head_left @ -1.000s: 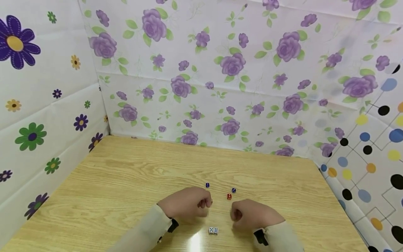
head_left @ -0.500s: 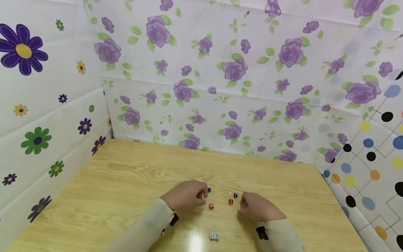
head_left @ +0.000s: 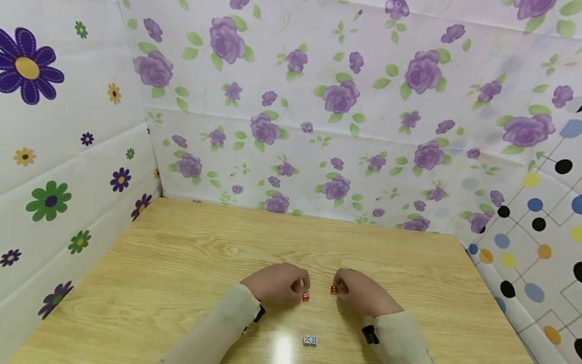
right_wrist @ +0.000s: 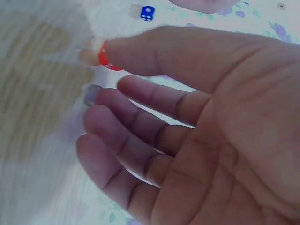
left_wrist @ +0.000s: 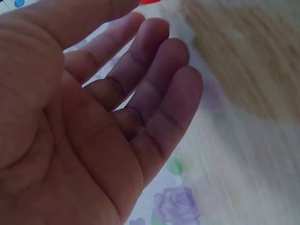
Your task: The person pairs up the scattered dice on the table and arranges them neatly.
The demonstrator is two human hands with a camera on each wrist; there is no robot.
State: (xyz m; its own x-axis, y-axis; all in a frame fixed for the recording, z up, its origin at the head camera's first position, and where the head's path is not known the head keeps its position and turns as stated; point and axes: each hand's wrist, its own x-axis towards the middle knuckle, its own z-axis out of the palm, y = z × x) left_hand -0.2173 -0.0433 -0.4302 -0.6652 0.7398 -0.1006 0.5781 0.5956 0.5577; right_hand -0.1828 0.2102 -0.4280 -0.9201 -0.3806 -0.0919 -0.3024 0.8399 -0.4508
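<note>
Two red dice lie on the wooden table (head_left: 204, 247) between the hands. The left red die (head_left: 305, 297) is just by the thumb side of my left hand (head_left: 276, 283), whose fingers bend loosely. Beside the thumb of my right hand (head_left: 364, 293) is the right red die (head_left: 334, 289), partly covered by that thumb in the right wrist view. A blue die (right_wrist: 147, 13) shows there near the left hand's edge. A small blurred greyish thing (right_wrist: 93, 95) sits at the right fingertips. Both blue dice are hidden in the head view. Neither hand visibly pinches anything.
Two white dice (head_left: 310, 340) lie side by side nearer the body. Floral cloth (head_left: 304, 151) hangs behind the table, with a flower-patterned cloth (head_left: 95, 202) on the left and a dotted cloth (head_left: 523, 253) on the right.
My left hand let go of its red die and moved up to the left blue die. My right hand shifted right, then back left, now covering the right blue die.
</note>
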